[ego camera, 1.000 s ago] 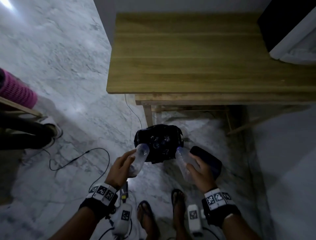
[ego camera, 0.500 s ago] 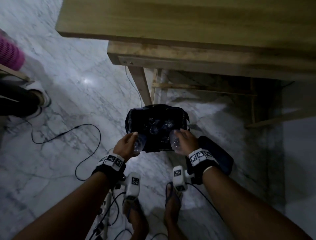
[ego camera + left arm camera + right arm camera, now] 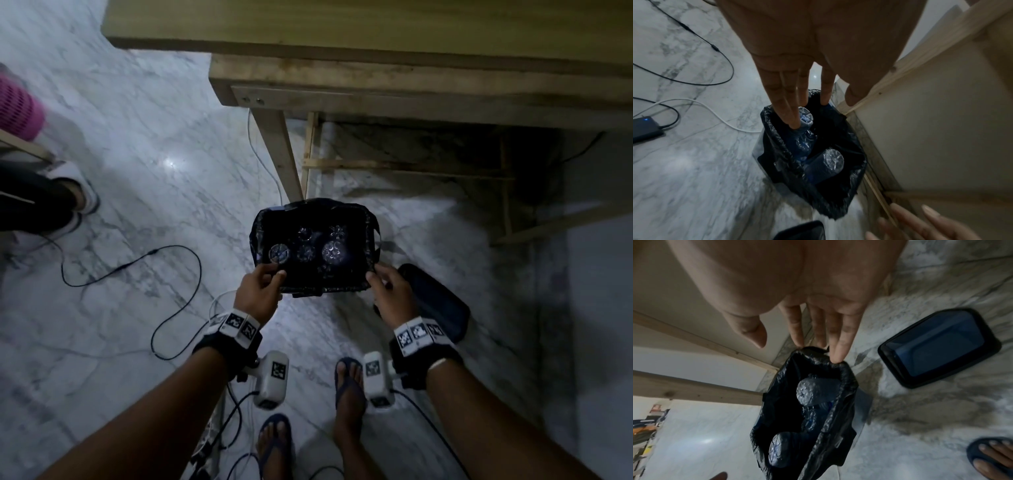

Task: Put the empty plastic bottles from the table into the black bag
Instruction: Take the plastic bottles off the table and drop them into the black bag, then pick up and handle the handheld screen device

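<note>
The black bag (image 3: 310,205) stands open on the marble floor by the table leg. Several clear plastic bottles (image 3: 334,253) stand base-up inside it. My left hand (image 3: 265,279) is at the bag's near left corner. In the left wrist view its straight fingers (image 3: 795,100) touch the base of one bottle (image 3: 806,116) and the bag (image 3: 777,141) rim. My right hand (image 3: 383,279) is at the near right corner. Its straight fingertips (image 3: 838,353) rest on the bag (image 3: 847,382) rim above the bottles (image 3: 807,391). Neither hand holds a bottle.
The wooden table (image 3: 376,27) overhangs the bag; its leg (image 3: 281,154) stands just behind. A black tray (image 3: 442,308) lies on the floor right of my right hand. Cables (image 3: 137,263) loop on the left. Another person's shoes (image 3: 68,202) are far left.
Both hands came down to the bag with one bottle each and let them go inside. The hands now rest empty at the bag's rim.
</note>
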Demonstrator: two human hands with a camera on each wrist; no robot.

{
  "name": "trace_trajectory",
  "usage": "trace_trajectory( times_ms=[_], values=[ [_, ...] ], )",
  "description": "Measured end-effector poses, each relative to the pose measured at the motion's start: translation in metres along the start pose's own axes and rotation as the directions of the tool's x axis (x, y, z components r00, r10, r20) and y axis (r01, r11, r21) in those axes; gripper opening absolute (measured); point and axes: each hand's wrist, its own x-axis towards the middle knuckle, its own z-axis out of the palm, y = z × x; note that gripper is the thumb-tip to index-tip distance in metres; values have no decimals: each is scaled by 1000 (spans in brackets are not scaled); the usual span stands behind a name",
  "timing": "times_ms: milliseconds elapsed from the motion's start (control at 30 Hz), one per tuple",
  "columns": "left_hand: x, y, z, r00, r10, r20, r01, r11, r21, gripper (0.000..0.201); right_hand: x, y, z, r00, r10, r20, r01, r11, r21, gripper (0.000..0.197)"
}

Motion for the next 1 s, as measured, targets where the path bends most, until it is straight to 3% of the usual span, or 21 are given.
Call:
trace_trajectory(
  times_ms=[100,267,466,733,900,1000],
  values=[
    [-22,-9,-1,995,83,47,-84,996,20,28,-28,16,-20,997,-20,-81,20,1000,5,35],
    [-47,-25,14,950,238,202,-256,964,67,14,-64,62,-54,972,-2,-235,6,1000,16,40],
    [-46,-36,77,871,336,359,-395,913,102,28,-69,139,-92,903,4,-430,3,1000,16,43],
    [32,-92,239,772,440,458,-554,819,148,14,7,299,-120,823,-22,-567,17,1000,-15,55],
    [99,-131,328,779,435,452,-546,824,147,41,78,380,-113,818,-15,-575,60,996,59,61],
    [140,-149,370,752,483,448,-592,794,138,57,120,416,-104,821,6,-570,73,991,116,69]
  ],
)
